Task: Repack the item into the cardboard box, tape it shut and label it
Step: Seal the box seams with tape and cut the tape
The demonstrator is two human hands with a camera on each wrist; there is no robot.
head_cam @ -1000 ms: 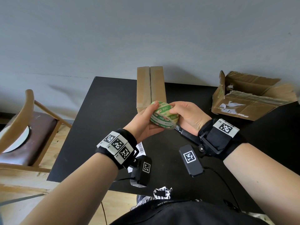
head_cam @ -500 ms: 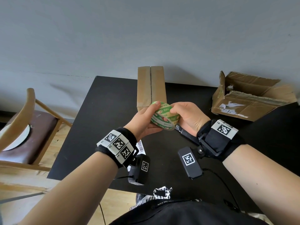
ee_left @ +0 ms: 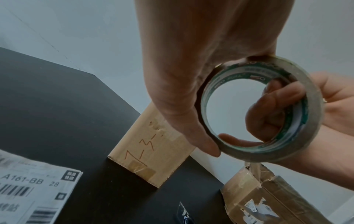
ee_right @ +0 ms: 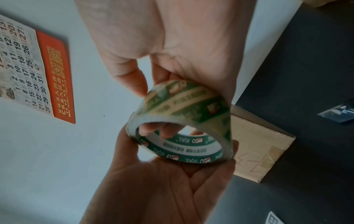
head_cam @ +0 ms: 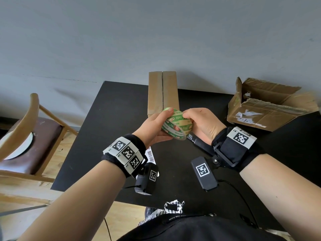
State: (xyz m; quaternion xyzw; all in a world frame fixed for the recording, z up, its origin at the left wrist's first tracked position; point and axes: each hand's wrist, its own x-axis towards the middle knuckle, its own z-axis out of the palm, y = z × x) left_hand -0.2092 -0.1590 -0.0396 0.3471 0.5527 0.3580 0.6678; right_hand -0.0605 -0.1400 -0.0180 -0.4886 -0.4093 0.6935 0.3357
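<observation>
— How is the left hand [head_cam: 152,129] seen in the head view?

— It is seen just left of the frame's centre, curled round a roll of tape [head_cam: 176,125] printed in green and white. In the left wrist view the thumb is laid against the roll's outer rim at lower centre, and fingertips are seen through the core.

— And the right hand [head_cam: 203,124]?

— It is closed on the same roll from the right side. In the right wrist view its thumb is pressed on the printed outer band, and a finger [ee_left: 268,109] is hooked through the core in the left wrist view. The roll is held between both hands above the table [head_cam: 111,119], clear of its surface.

— Where is the cardboard box [head_cam: 163,92] placed?

— Directly behind the roll, in the upper middle of the head frame, lying on the black table with its flaps closed along a central seam. No tape can be made out over that seam. Its near end is marked with handwritten figures, and a patch of old brown tape is seen there in the left wrist view.

— What else is shown?

— A torn, opened box [head_cam: 267,105] is seen at the right edge of the head frame. A printed shipping label [ee_left: 32,192] with barcodes is laid on the table at lower left of the left wrist view. A wooden chair [head_cam: 26,136] is seen at the left edge, and a wall calendar [ee_right: 36,68] at upper left of the right wrist view.
</observation>
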